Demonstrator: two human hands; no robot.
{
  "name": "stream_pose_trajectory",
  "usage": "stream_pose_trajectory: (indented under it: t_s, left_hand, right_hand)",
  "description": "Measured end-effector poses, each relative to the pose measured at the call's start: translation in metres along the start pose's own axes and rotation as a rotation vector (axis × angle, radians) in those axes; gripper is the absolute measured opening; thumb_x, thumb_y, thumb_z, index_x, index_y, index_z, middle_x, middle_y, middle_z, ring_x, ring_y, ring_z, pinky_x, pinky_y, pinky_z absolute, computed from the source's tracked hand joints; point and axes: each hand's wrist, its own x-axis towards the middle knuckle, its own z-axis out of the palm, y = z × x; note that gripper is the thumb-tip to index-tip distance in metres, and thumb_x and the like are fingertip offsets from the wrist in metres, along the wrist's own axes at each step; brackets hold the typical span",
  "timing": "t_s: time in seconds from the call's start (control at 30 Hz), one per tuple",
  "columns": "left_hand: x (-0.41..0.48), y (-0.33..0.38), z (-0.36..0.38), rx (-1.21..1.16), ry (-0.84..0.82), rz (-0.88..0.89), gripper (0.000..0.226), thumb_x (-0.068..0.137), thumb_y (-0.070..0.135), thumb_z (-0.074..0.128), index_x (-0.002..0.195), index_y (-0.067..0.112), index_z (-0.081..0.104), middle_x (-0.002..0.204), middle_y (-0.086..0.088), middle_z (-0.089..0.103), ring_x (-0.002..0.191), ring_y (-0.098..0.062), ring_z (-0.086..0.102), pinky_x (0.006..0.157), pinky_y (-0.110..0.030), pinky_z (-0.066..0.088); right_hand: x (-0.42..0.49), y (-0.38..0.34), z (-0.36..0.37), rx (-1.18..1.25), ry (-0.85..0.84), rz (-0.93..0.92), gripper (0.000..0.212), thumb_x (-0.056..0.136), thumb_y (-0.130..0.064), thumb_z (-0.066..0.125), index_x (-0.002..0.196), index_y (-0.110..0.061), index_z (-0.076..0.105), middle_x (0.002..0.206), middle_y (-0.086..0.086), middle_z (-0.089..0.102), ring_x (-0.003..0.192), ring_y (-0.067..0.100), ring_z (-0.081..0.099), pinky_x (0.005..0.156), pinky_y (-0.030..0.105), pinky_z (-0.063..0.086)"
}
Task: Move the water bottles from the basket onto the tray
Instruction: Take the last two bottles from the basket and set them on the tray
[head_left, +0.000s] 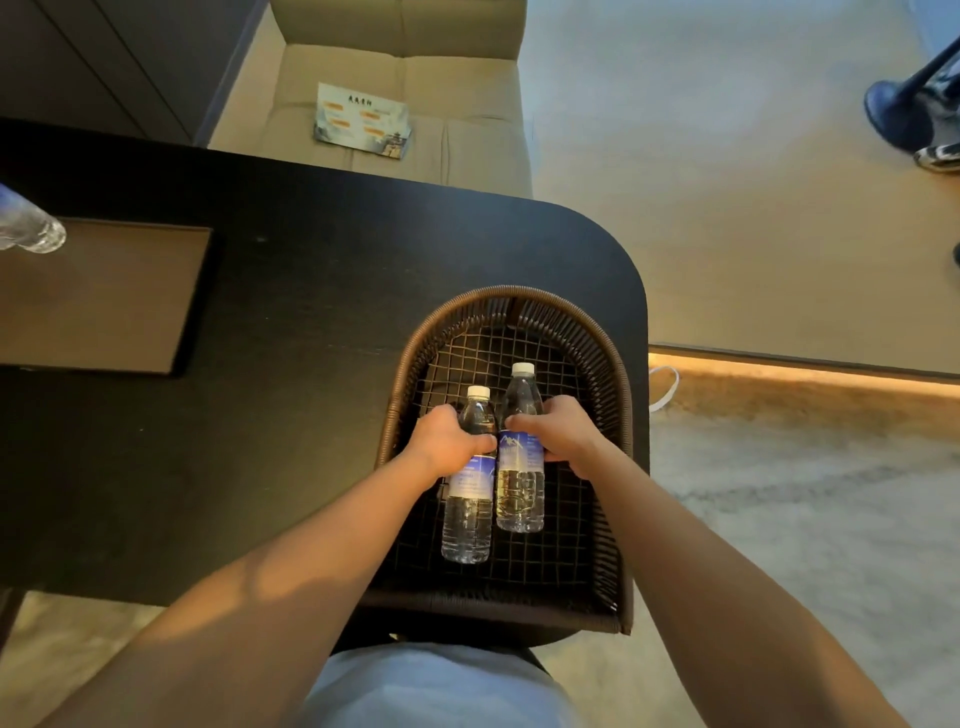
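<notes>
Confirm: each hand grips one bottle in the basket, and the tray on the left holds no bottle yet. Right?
Not quite. The head view shows a bottle already at the tray's far left corner. The rest holds: the left hand grips one bottle and the right hand the other, both inside the basket.

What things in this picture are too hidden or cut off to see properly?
- Head view: the bottle on the tray is cut off by the left edge; its cap is out of view.
- Both basket bottles' labels are partly covered by the hands.
- The leaflet's print is too small to read.
</notes>
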Motion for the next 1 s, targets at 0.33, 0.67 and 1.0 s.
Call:
stream_pose_trajectory:
  t_s: [0.33, 0.67, 1.0]
  left_hand:
    - [-0.053, -0.013, -0.018, 0.002, 0.077, 0.226, 0.048, 0.074, 0.031, 0.088, 0.114, 0.017, 0.067, 0.099, 0.008, 0.074, 0.091, -0.007, 0.069, 0.082, -0.033, 0.057]
    - [-0.103, 0.002, -0.054, -0.015, 0.161, 0.523, 0.05, 0.076, 0.029, 0.088, 0.12, 0.032, 0.067, 0.104, 0.019, 0.074, 0.098, 0.008, 0.067, 0.087, -0.021, 0.055]
    - [-0.132, 0.002, -0.131, -0.23, 0.414, 0.572, 0.063, 0.067, 0.035, 0.09, 0.121, 0.043, 0.06, 0.111, 0.018, 0.073, 0.102, -0.001, 0.07, 0.087, -0.035, 0.06]
  right_hand:
    - [-0.057, 0.015, -0.011, -0.056, 0.049, -0.304, 0.045, 0.073, -0.035, 0.089, 0.11, -0.024, 0.066, 0.099, -0.001, 0.077, 0.089, 0.012, 0.076, 0.083, 0.042, 0.064]
    - [-0.116, 0.0, 0.001, -0.048, 0.201, -0.654, 0.059, 0.078, -0.022, 0.09, 0.13, -0.026, 0.062, 0.117, -0.016, 0.073, 0.107, 0.003, 0.07, 0.087, 0.02, 0.058]
    - [-0.146, -0.093, 0.036, -0.034, 0.269, -0.876, 0.059, 0.08, -0.03, 0.089, 0.13, -0.033, 0.058, 0.121, -0.027, 0.066, 0.114, -0.002, 0.066, 0.089, 0.013, 0.054]
